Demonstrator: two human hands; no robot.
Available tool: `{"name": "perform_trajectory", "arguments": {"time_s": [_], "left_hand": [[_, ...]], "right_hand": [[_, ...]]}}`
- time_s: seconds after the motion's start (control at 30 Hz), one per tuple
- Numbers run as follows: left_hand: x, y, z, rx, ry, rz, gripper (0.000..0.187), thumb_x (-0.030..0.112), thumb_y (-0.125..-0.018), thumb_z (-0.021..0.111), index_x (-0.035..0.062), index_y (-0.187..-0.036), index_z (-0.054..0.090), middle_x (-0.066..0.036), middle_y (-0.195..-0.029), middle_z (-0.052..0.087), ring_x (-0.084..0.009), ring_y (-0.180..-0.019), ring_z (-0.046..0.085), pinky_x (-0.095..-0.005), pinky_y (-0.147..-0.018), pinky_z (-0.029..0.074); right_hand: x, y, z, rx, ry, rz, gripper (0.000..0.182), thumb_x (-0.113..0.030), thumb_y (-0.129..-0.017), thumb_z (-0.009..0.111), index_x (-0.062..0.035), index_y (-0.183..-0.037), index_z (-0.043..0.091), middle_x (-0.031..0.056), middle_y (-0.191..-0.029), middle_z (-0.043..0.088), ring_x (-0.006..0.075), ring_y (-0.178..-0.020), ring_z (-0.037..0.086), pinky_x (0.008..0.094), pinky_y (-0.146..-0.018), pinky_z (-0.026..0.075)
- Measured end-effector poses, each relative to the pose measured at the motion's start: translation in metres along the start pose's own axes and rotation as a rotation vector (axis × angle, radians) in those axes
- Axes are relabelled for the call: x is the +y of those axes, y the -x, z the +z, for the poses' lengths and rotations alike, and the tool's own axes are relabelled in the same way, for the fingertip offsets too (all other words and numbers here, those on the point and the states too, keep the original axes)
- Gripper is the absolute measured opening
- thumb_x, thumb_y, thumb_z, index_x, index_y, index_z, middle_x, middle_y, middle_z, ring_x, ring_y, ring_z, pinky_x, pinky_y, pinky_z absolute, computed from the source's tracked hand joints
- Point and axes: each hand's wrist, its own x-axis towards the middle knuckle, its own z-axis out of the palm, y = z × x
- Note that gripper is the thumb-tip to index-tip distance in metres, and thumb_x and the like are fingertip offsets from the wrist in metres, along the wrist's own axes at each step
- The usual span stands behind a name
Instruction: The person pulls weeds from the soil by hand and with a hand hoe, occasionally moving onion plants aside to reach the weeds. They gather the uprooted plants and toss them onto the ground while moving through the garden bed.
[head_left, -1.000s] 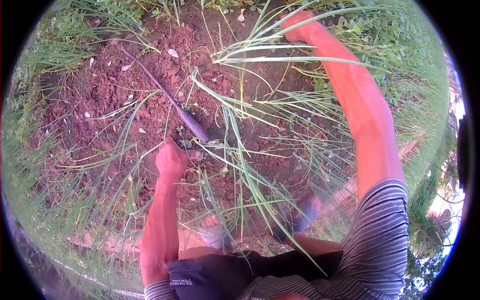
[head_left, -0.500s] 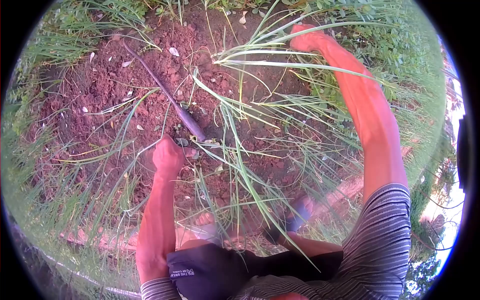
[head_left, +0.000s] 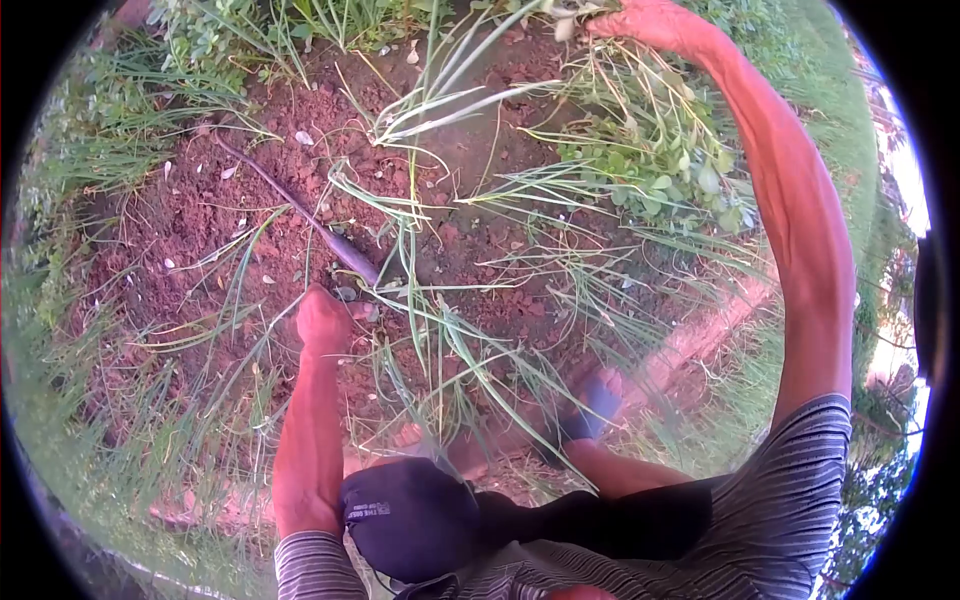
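My left hand is closed in a fist, low on the reddish soil; whatever it may hold is hidden. Just beyond it lies a dark stick, slim at the far end and thicker near my fist. At the upper right, my right hand is closed around stems of leafy weeds, whose green leaves trail down toward the right. Left of these weeds, long green onion-like leaves fan out from the ground. More of these leaves lean across the middle of the plot.
Loose soil with scattered pale leaves spreads on the left. Grass-like plants border it. My foot in a grey-blue shoe stands by a bare earth strip, and dark-clothed knees are at the bottom.
My right hand has moved up and away, and leafy weeds now hang from it. The long onion-like leaves by it have sprung back upright. My left hand stays low in about the same place.
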Motion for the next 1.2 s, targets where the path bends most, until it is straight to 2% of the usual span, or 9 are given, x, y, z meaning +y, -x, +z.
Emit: {"name": "perform_trajectory", "arguments": {"time_s": [0.13,0.23,0.37,0.57,0.63,0.77,0.83,0.93,1.2], "left_hand": [[-0.002,-0.005,-0.001,-0.067,-0.035,0.009,0.070,0.048,-0.051,0.091,-0.0045,-0.087,0.062,-0.025,-0.087,0.068,-0.0424,-0.089,0.066,-0.0472,-0.080,0.050],[0.011,-0.004,-0.012,-0.146,-0.113,-0.026,0.070,0.046,-0.054,0.091,-0.0056,-0.094,0.067,-0.025,-0.095,0.069,-0.0397,-0.096,0.067,-0.0457,-0.084,0.051],[0.011,-0.002,-0.015,-0.135,-0.130,0.058,0.071,0.049,-0.054,0.092,-0.0091,-0.086,0.067,-0.025,-0.087,0.069,-0.0350,-0.084,0.068,-0.0437,-0.077,0.052],[-0.022,-0.026,0.009,-0.120,-0.046,0.152,0.048,0.035,-0.065,0.091,-0.0063,-0.075,0.069,-0.009,-0.057,0.062,-0.0176,-0.050,0.055,-0.0345,-0.048,0.042],[-0.018,-0.028,0.004,-0.263,0.077,0.046,0.045,0.033,-0.067,0.089,-0.0060,-0.079,0.071,-0.011,-0.065,0.066,-0.0182,-0.052,0.058,-0.0350,-0.047,0.043],[0.003,-0.010,-0.009,-0.402,0.323,-0.057,0.030,0.024,-0.076,0.082,-0.0026,-0.071,0.071,-0.008,-0.057,0.063,-0.0116,-0.040,0.048,-0.0300,-0.037,0.030],[0.008,-0.011,-0.013,-0.461,0.434,-0.082,0.032,0.027,-0.078,0.081,-0.0024,-0.071,0.070,-0.007,-0.055,0.060,-0.0114,-0.038,0.046,-0.0302,-0.035,0.028],[0.013,-0.002,-0.024,-0.486,0.408,-0.125,0.038,0.033,-0.078,0.081,-0.0021,-0.072,0.069,-0.006,-0.054,0.057,-0.0118,-0.039,0.046,-0.0311,-0.036,0.029],[-0.027,-0.031,0.020,-0.180,0.179,0.077,0.035,0.028,-0.074,0.084,-0.0038,-0.071,0.070,-0.006,-0.060,0.061,-0.0122,-0.045,0.050,-0.0317,-0.039,0.035]], "right_hand": [[0.003,0.077,-0.008,0.010,0.350,-0.345,0.037,-0.037,-0.098,0.049,-0.0085,-0.109,0.069,0.0149,-0.086,0.070,0.0270,-0.063,0.058,0.0421,-0.058,0.044],[-0.137,0.164,-0.002,-0.014,-0.217,0.508,0.030,-0.030,-0.082,0.068,-0.0011,-0.091,0.068,0.0070,-0.065,0.060,0.0169,-0.058,0.056,0.0356,-0.055,0.047],[-0.165,0.331,0.096,-0.211,0.464,0.472,0.029,-0.026,-0.083,0.061,-0.0051,-0.104,0.058,0.0140,-0.070,0.062,0.0333,-0.061,0.062,0.0460,-0.055,0.047],[-0.269,0.977,0.235,-0.341,0.810,1.230,0.016,-0.009,-0.087,0.051,-0.0099,-0.096,0.065,0.0097,-0.085,0.066,0.0265,-0.085,0.066,0.0386,-0.068,0.051],[-0.292,0.963,0.190,-0.558,1.051,0.523,0.013,-0.009,-0.085,0.052,-0.0093,-0.087,0.064,0.0139,-0.096,0.065,0.0244,-0.090,0.064,0.0382,-0.067,0.049],[-0.255,1.014,0.237,-0.733,0.425,1.141,0.010,-0.010,-0.085,0.052,-0.0082,-0.085,0.062,0.0147,-0.094,0.065,0.0226,-0.085,0.064,0.0382,-0.062,0.047],[-0.212,1.012,0.258,-0.772,0.114,1.425,0.009,-0.010,-0.084,0.053,-0.0077,-0.083,0.062,0.0150,-0.093,0.065,0.0217,-0.083,0.064,0.0382,-0.060,0.046],[-0.153,0.645,0.205,0.483,-0.312,1.332,0.023,-0.025,-0.091,0.058,-0.0035,-0.086,0.064,0.0060,-0.064,0.053,0.0136,-0.056,0.047,0.0315,-0.053,0.038],[-0.066,0.188,0.204,0.262,-0.415,0.427,0.027,-0.023,-0.090,0.057,-0.0025,-0.104,0.068,0.0114,-0.080,0.068,0.0197,-0.064,0.064,0.0350,-0.064,0.052]]}}
